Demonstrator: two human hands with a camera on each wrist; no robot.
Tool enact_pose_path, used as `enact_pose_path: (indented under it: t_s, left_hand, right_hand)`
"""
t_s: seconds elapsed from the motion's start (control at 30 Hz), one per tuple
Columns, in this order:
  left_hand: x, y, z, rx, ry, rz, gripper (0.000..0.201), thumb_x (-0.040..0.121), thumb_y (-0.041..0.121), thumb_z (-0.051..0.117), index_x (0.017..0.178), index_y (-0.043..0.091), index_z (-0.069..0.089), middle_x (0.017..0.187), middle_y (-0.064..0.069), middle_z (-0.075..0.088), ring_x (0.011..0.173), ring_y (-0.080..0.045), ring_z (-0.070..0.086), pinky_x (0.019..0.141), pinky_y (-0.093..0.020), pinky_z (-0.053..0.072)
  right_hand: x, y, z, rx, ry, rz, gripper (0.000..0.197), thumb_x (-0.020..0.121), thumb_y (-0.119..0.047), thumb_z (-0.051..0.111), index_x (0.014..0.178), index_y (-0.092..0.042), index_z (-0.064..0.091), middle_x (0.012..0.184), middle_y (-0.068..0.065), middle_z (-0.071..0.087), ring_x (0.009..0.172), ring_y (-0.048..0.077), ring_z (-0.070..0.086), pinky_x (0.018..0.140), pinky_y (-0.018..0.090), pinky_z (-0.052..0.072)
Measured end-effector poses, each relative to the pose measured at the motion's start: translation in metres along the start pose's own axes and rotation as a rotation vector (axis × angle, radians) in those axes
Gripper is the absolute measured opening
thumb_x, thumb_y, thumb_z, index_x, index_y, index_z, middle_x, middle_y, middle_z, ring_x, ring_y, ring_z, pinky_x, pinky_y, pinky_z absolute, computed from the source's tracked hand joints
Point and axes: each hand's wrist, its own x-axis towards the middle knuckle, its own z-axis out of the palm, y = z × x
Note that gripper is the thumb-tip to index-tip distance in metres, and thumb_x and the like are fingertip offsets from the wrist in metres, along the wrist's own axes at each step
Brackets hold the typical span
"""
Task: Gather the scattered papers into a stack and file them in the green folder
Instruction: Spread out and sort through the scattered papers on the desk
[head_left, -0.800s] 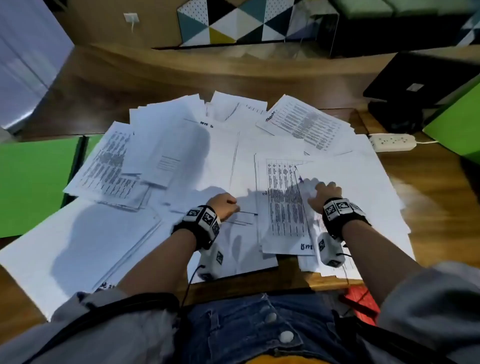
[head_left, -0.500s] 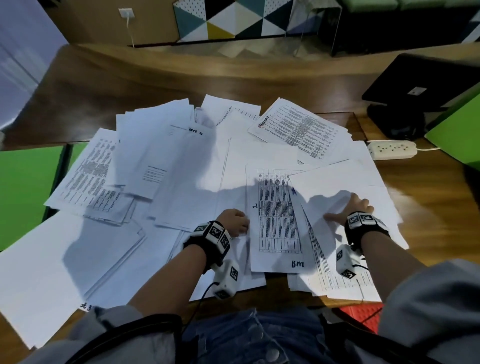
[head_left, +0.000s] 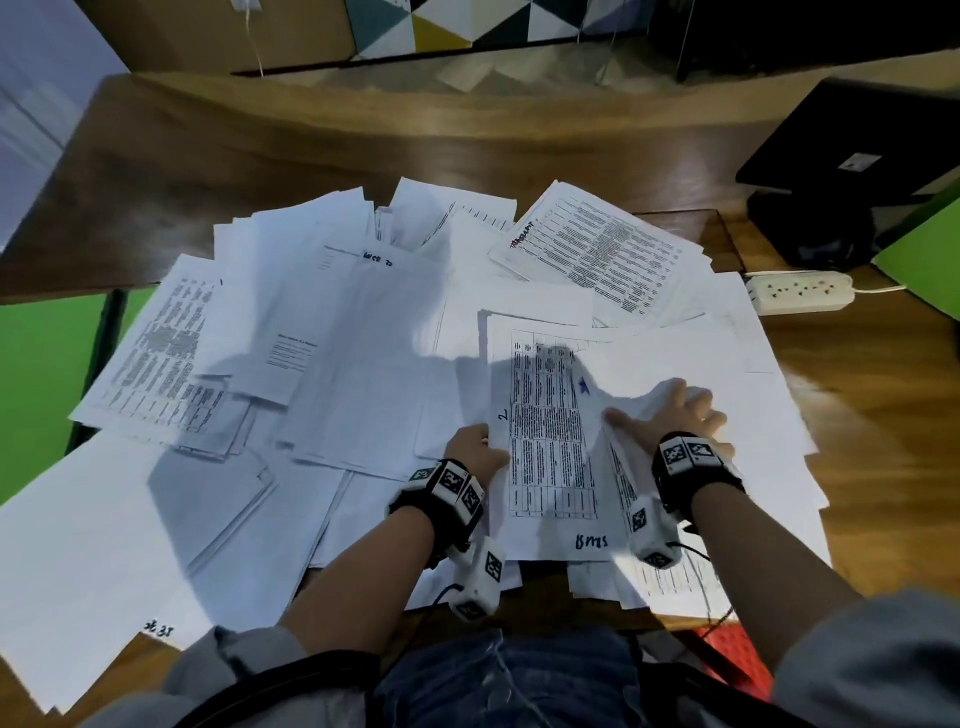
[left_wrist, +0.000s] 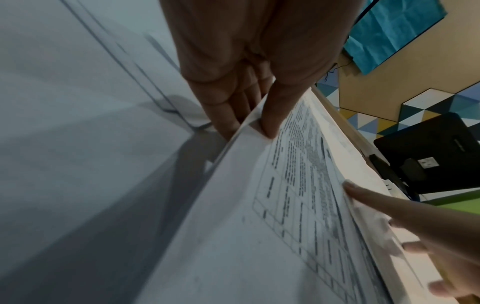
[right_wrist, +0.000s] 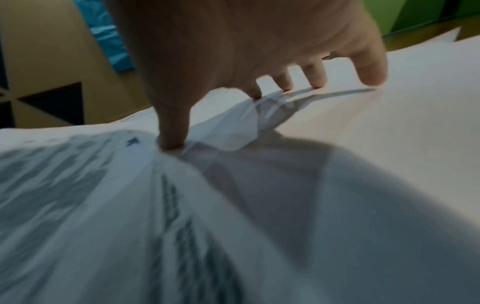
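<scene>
The left hand (head_left: 475, 447) pinched the left edge of a printed sheet (head_left: 545, 441), thumb (left_wrist: 272, 115) on top and fingers (left_wrist: 223, 115) underneath, so that edge stood lifted off the pile. The right hand (head_left: 670, 415) lay spread on the papers just right of that sheet, fingers straight and splayed, thumb (right_wrist: 172, 127) and fingertips (right_wrist: 285, 82) pressing down; the paper under them had bunched into a small crease (right_wrist: 233, 127). It gripped nothing.

Between the two hands the printed sheet carried a table of dense text, with a handwritten mark near its near edge. Around it the loose papers (head_left: 337, 364) fanned out across the wooden desk (head_left: 857, 441), overlapping every way, some blank, some printed; another dense printed page (head_left: 597, 254) lay far right.

A green folder (head_left: 36, 389) lay at the left edge of the desk, partly under the papers. More green (head_left: 924, 249) showed at the far right, beside a white power strip (head_left: 800, 292) and a black device (head_left: 852, 150).
</scene>
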Motion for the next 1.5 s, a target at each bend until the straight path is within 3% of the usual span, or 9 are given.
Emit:
enact_pose_path:
  t_s: [0.1, 0.23, 0.43, 0.7, 0.87, 1.1, 1.17, 1.3, 1.5]
  left_hand:
    - [0.000, -0.004, -0.006, 0.000, 0.035, -0.021, 0.016, 0.078, 0.003, 0.057, 0.092, 0.010, 0.061, 0.104, -0.022, 0.069, 0.097, -0.033, 0.066, 0.087, -0.041, 0.054]
    - [0.003, -0.005, -0.009, 0.040, 0.020, -0.028, 0.016, 0.079, 0.005, 0.059, 0.094, 0.008, 0.060, 0.108, -0.023, 0.068, 0.100, -0.034, 0.066, 0.090, -0.044, 0.054]
    - [0.007, -0.005, -0.011, 0.130, -0.003, -0.012, 0.013, 0.082, 0.008, 0.060, 0.094, 0.004, 0.061, 0.103, -0.019, 0.068, 0.088, -0.027, 0.062, 0.078, -0.032, 0.052]
    - [0.011, -0.005, -0.019, 0.134, -0.043, -0.009, 0.025, 0.083, 0.006, 0.059, 0.106, -0.002, 0.063, 0.108, -0.022, 0.067, 0.100, -0.036, 0.065, 0.090, -0.047, 0.054]
    - [0.008, -0.013, -0.027, 0.103, -0.018, -0.012, 0.023, 0.084, 0.003, 0.056, 0.105, -0.001, 0.064, 0.105, -0.022, 0.067, 0.102, -0.037, 0.064, 0.093, -0.048, 0.052]
    - [-0.001, -0.024, -0.046, 0.139, 0.033, -0.028, 0.023, 0.085, 0.003, 0.052, 0.106, -0.001, 0.061, 0.106, -0.020, 0.066, 0.100, -0.034, 0.063, 0.091, -0.043, 0.053]
    - [-0.002, -0.025, -0.050, 0.136, 0.060, -0.028, 0.018, 0.085, 0.001, 0.050, 0.102, 0.000, 0.058, 0.099, -0.018, 0.063, 0.094, -0.031, 0.061, 0.087, -0.040, 0.052]
    - [0.001, -0.027, -0.051, 0.140, 0.059, -0.043, 0.023, 0.084, -0.004, 0.040, 0.101, -0.002, 0.056, 0.096, -0.019, 0.058, 0.085, -0.023, 0.052, 0.076, -0.033, 0.042]
    - [-0.001, -0.030, -0.049, 0.198, 0.045, -0.032, 0.023, 0.082, -0.006, 0.040, 0.097, 0.001, 0.057, 0.090, -0.018, 0.055, 0.083, -0.025, 0.050, 0.072, -0.033, 0.039]
  right_hand:
    - [0.019, 0.013, -0.021, 0.079, 0.124, 0.138, 0.094, 0.079, -0.068, 0.051, 0.147, -0.009, 0.022, 0.149, 0.015, 0.024, 0.136, 0.035, 0.025, 0.104, 0.058, 0.029]
    - [0.042, 0.039, -0.039, 0.129, 0.096, 0.263, 0.119, 0.067, -0.075, 0.062, 0.149, -0.005, 0.013, 0.152, 0.019, 0.019, 0.141, 0.036, 0.018, 0.108, 0.062, 0.026]
    - [0.042, 0.056, -0.062, 0.175, -0.063, 0.259, 0.131, 0.063, -0.063, 0.076, 0.153, -0.012, -0.005, 0.160, 0.016, -0.005, 0.146, 0.041, 0.007, 0.111, 0.060, 0.021]
    - [0.043, 0.054, -0.046, 0.140, -0.044, 0.147, 0.138, 0.052, -0.064, 0.081, 0.152, -0.008, 0.003, 0.160, 0.018, 0.004, 0.143, 0.045, 0.017, 0.109, 0.062, 0.028]
    - [0.018, 0.021, -0.033, 0.208, 0.011, 0.091, 0.125, 0.055, -0.058, 0.082, 0.148, -0.018, 0.008, 0.152, 0.017, 0.022, 0.136, 0.046, 0.029, 0.105, 0.064, 0.031]
    - [0.003, 0.018, -0.029, 0.153, 0.001, 0.159, 0.123, 0.062, -0.063, 0.074, 0.150, -0.020, 0.001, 0.154, 0.019, 0.017, 0.138, 0.045, 0.027, 0.108, 0.064, 0.025]
    - [0.001, 0.016, -0.028, 0.233, -0.058, 0.159, 0.111, 0.072, -0.049, 0.074, 0.151, -0.019, 0.002, 0.153, 0.019, 0.016, 0.136, 0.047, 0.030, 0.107, 0.062, 0.031]
    - [-0.007, -0.006, -0.022, 0.283, -0.050, 0.009, 0.070, 0.087, -0.004, 0.043, 0.149, -0.017, 0.012, 0.146, 0.017, 0.024, 0.129, 0.048, 0.038, 0.105, 0.058, 0.036]
    - [-0.014, -0.009, -0.017, -0.113, 0.214, -0.022, 0.059, 0.087, -0.014, 0.044, 0.143, -0.010, 0.026, 0.146, 0.009, 0.028, 0.135, 0.030, 0.025, 0.107, 0.053, 0.026]
